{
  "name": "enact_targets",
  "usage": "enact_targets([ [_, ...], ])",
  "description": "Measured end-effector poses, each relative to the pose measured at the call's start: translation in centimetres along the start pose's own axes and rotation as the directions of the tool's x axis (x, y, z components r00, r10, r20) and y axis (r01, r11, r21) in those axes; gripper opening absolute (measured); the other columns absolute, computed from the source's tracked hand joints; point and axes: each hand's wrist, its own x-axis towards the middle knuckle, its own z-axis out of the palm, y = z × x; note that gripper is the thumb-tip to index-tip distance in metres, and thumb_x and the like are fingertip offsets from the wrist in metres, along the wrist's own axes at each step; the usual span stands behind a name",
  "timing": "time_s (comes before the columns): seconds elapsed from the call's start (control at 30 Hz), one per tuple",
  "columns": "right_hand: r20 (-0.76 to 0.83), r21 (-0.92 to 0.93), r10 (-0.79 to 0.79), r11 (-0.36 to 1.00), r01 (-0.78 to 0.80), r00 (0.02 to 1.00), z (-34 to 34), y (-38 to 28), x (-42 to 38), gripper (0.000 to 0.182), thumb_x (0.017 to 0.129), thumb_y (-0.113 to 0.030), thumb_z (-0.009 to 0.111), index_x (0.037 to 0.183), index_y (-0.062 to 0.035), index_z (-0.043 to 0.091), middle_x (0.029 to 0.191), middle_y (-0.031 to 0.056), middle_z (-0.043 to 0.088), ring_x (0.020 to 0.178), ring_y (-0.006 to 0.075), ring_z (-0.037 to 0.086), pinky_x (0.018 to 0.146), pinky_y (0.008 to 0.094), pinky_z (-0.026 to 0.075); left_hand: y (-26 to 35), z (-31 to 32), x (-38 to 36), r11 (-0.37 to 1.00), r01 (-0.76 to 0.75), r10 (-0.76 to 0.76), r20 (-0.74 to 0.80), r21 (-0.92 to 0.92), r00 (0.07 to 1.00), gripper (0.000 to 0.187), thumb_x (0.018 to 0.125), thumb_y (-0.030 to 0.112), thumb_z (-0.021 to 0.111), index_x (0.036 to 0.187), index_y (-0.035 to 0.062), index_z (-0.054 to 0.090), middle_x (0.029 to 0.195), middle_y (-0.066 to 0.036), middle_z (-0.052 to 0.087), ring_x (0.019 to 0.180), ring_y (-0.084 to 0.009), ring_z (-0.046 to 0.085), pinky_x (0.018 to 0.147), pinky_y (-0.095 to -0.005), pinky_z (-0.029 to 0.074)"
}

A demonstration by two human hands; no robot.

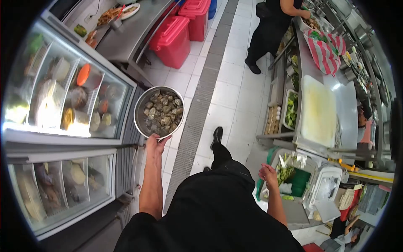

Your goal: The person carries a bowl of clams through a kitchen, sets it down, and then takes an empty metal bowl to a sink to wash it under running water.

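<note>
down the left of the aisle i see a glass-fronted fridge (128,113), then a steel worktop (121,46) with red lidded bins (172,42) by it. a grey drain strip (197,113) runs along the white tiled floor (228,90). further up, a co-worker (268,29) in dark clothes stands at the right-hand worktop (346,94), one arm stretched over a tray of food.

the metal bowl (139,122) is out in front of the person, close by the fridge door, filled with shellfish (161,109) sitting in water. the left hand (156,143) has its near rim gripped; the fingers underneath are hidden from me. the right hand (268,174) hangs loosely half-curled, seemingly with nothing in it, just beside an open bin (312,168) holding leafy scraps.

next to that bin a white container (325,189) holds something clear. on the right-hand worktop lie a white cutting board (318,109) and a red-and-white striped bag (325,50) with greens in it; below its edge sit eggs (273,119) and a tub of leaves (291,108). fridge shelves carry tubs and wrapped packs, one tub with an orange lid (83,74); any labels are too blurred to read.
</note>
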Motion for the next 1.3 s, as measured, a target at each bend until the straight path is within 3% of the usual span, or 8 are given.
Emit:
enact_targets([
  [0.2, -0.031, -0.016, 0.018, 1.000, -0.018, 0.999, 4.7, -10.6, 13.1, 0.027, 0.086, -0.026, 0.056, 0.105, -0.0067, 0.057, 0.073, 0.0029, 0.058, 0.060, 0.0114, 0.057, 0.049, 0.0244, 0.043, 5.7, 17.6, 7.2, 0.996, 0.010, 0.010, 0.213, -0.092, 0.977, 0.060, 0.067, -0.006, 0.035, 0.126, -0.0095, 0.025, 0.127, -0.026, 0.037, 0.113, -0.0446, 0.045, 0.087, -0.0576, 0.049],
  [0.4, 0.344, -0.225, -0.240, 0.918, 0.328, 0.908, 19.1, -32.1, 26.3, 0.029, 0.090, -0.028, 0.052, 0.103, -0.0027, 0.057, 0.076, 0.0032, 0.058, 0.066, 0.0113, 0.056, 0.059, 0.0226, 0.045, 10.5, 31.1, 14.8, 0.998, 0.055, -0.046, 0.211, -0.036, 0.976, 0.056, 0.069, -0.005, 0.036, 0.123, -0.0126, 0.026, 0.121, -0.028, 0.041, 0.107, -0.0444, 0.049, 0.084, -0.0553, 0.051],
  [0.53, 0.411, -0.020, -0.376, 0.907, 0.421, 0.830, 30.7, -45.3, 31.9, 0.038, 0.092, -0.038, 0.048, 0.106, -0.0038, 0.056, 0.088, 0.0045, 0.060, 0.073, 0.0135, 0.057, 0.065, 0.0243, 0.046, 13.0, 38.1, 20.3, 0.997, 0.039, -0.058, 0.342, 0.062, 0.938, 0.055, 0.067, -0.005, 0.038, 0.121, -0.0135, 0.030, 0.120, -0.027, 0.043, 0.106, -0.0430, 0.050, 0.084, -0.0553, 0.051],
  [0.67, 0.308, -0.041, -0.423, 0.889, 0.456, 0.852, 40.2, -54.6, 36.4, 0.051, 0.090, -0.050, 0.042, 0.113, -0.0046, 0.050, 0.106, 0.0084, 0.056, 0.088, 0.0181, 0.056, 0.075, 0.0340, 0.045, 14.4, 45.0, 29.2, 0.987, 0.151, -0.161, 0.390, 0.056, 0.907, 0.056, 0.066, -0.005, 0.039, 0.121, -0.0131, 0.032, 0.120, -0.027, 0.044, 0.104, -0.0419, 0.053, 0.082, -0.0550, 0.052],
  [0.8, 0.219, 0.021, -0.320, 0.946, 0.324, 0.922, 42.9, -61.5, 41.3, 0.061, 0.086, -0.059, 0.043, 0.119, -0.0080, 0.043, 0.121, 0.0111, 0.047, 0.102, 0.0284, 0.052, 0.082, 0.0430, 0.043, 16.9, 52.5, 34.6, 0.952, 0.102, -0.220, 0.411, 0.289, 0.885, 0.055, 0.068, -0.005, 0.041, 0.122, -0.0119, 0.034, 0.113, -0.026, 0.050, 0.096, -0.0408, 0.058, 0.074, -0.0521, 0.056],
  [0.97, 0.134, 0.056, -0.198, 0.980, 0.192, 0.971, 44.6, -66.2, 46.6, 0.062, 0.081, -0.039, 0.062, 0.124, -0.0099, 0.028, 0.113, 0.0128, 0.049, 0.090, 0.0266, 0.057, 0.068, 0.0417, 0.053, 18.3, 60.6, 42.1, 0.901, 0.061, -0.271, 0.448, 0.429, 0.852, 0.056, 0.067, -0.007, 0.040, 0.122, -0.0116, 0.033, 0.113, -0.026, 0.049, 0.093, -0.0394, 0.060, 0.071, -0.0491, 0.058],
  [1.1, 0.192, 0.158, -0.196, 0.973, 0.167, 0.962, 45.1, -71.4, 51.6, 0.057, 0.080, -0.023, 0.059, 0.125, -0.0104, 0.026, 0.107, 0.0129, 0.053, 0.075, 0.0226, 0.062, 0.061, 0.0367, 0.055, 18.4, 68.6, 47.0, 0.871, 0.063, -0.316, 0.456, 0.488, 0.832, 0.065, 0.065, -0.009, 0.036, 0.128, 0.0010, 0.030, 0.113, -0.023, 0.050, 0.089, -0.0374, 0.061, 0.059, -0.0455, 0.060],
  [1.3, 0.165, 0.319, -0.145, 0.944, 0.086, 0.976, 43.4, -78.9, 63.7, 0.060, 0.079, -0.008, 0.052, 0.130, -0.0173, 0.022, 0.105, 0.0125, 0.053, 0.073, 0.0225, 0.063, 0.056, 0.0345, 0.057, 15.2, 80.2, 56.9, 0.814, 0.117, -0.414, 0.429, 0.569, 0.803, 0.067, 0.064, -0.008, 0.036, 0.129, 0.0053, 0.032, 0.115, -0.022, 0.049, 0.090, -0.0374, 0.061, 0.058, -0.0427, 0.060],
])
